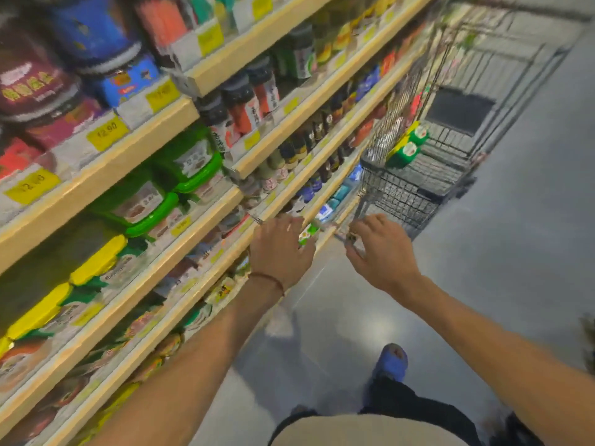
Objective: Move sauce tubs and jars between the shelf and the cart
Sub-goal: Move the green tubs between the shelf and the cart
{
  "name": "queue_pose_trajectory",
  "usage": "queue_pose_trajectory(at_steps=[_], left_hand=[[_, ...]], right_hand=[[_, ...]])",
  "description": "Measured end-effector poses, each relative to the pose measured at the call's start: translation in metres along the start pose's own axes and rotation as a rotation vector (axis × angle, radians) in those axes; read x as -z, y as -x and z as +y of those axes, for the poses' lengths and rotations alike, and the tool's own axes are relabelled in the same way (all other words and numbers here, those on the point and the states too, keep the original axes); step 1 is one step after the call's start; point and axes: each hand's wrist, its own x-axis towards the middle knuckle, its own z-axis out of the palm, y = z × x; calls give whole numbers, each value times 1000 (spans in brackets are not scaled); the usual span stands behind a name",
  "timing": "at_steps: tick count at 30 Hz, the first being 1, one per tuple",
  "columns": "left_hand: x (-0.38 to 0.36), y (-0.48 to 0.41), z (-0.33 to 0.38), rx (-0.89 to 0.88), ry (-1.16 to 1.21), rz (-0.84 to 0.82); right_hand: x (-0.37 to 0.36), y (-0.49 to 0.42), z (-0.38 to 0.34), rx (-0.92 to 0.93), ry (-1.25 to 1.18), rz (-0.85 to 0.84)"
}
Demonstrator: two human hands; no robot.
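**A:** How much room is there by the cart (pixel 415 188)?

**B:** Its near corner almost meets the shelf (pixel 151 140) edge. On the cart's far side the grey floor (pixel 515 252) lies open.

**A:** Any writing legible?

**B:** One yellow price tag (pixel 108 133), well away from the cart, reads 12.90. The rest is blur.

**A:** And the tubs?

**B:** Green-lidded tubs (pixel 407 152) sit inside the cart, against its shelf-side wall. Both hands are just short of the cart's near corner. The left hand (pixel 283 249) has a green-and-white item (pixel 307 235) at its fingertips, and the right hand (pixel 383 249) has bent fingers. I cannot tell if either grips anything.
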Motion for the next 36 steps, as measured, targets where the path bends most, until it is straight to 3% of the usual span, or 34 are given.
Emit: queue_pose_trajectory(at_steps=[11, 20, 29, 32, 36], left_hand=[[-44, -149, 170, -78, 3, -33], [-96, -293, 230, -83, 59, -119], [-141, -416, 275, -101, 141, -49], [-152, -449, 292, -4, 120, -218], [-170, -487, 318, 151, 146, -276]], right_hand=[[40, -70, 211, -140, 30, 18], [42, -172, 331, -196, 54, -55], [38, -272, 427, -203, 37, -119], [31, -304, 458, -199, 13, -157], [17, -348, 510, -127, -24, -227]])
